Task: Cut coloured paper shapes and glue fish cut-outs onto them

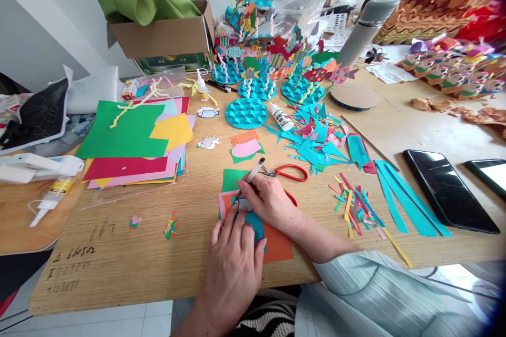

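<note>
My right hand [269, 200] is closed around a white pen [255, 171], its tip down on a small fish-shaped paper template [240, 203]. The template lies on a teal paper piece [256, 224] over orange [279, 247], pink and green sheets [233, 179]. My left hand [234, 260] lies flat with fingers stretched out, pressing the template and teal paper onto the table. Red-handled scissors [290, 172] rest just beyond my right hand.
A stack of coloured paper sheets [134, 142] lies at the left. Teal paper scraps [316, 142], strips [399, 195], glue bottles [281, 116] and finished paper fish stands [253, 84] fill the back. Two phones [446, 189] lie at the right. A cardboard box [162, 34] stands behind.
</note>
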`<state>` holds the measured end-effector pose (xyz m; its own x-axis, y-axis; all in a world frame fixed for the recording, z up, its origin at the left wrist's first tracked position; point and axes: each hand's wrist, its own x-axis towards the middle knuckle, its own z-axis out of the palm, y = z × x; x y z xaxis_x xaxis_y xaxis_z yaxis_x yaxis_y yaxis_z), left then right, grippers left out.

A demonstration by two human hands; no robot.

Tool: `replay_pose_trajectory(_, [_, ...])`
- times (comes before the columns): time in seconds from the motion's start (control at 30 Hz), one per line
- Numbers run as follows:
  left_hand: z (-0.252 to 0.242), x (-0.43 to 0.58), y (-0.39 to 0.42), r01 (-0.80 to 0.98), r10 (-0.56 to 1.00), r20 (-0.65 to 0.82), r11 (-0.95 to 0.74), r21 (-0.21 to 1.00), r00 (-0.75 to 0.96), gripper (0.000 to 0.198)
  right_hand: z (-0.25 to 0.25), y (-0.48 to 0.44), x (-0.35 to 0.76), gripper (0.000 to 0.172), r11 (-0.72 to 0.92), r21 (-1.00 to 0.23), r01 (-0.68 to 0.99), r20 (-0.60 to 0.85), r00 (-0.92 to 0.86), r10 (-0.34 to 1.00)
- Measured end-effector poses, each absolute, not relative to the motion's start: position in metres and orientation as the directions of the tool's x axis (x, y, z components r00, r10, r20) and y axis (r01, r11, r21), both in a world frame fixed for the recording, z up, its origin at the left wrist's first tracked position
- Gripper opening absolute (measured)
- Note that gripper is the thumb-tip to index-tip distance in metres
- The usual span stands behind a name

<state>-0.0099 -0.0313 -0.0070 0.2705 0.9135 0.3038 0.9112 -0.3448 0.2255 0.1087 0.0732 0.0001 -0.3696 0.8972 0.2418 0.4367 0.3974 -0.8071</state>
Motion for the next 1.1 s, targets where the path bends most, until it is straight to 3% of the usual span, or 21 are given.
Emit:
replay_pose_trajectory(0.33, [-0.004,-0.007,-0.03,0.911,0.909,0.321,-0.346,0.225,0.266,0.015,-0.002,0.077,0.112,0.022,0.414,-0.77,0.485,0.262,-0.352,0.899])
replay_pose_trajectory(0.7, [0.004,-0.006,-0.024,0.918,0.922,0.282,-0.332,0.218,0.266,0.031,0.002,0.077,0.113,0.022,0.439,-0.75,0.495,0.283,-0.361,0.889])
replay_pose_trajectory(1.1, [-0.002,-0.002,-0.019,0.943,0.918,0.3,-0.307,0.129,0.258,0.029,0.005,0.079,0.114,0.021,0.432,-0.759,0.487,0.239,-0.409,0.881])
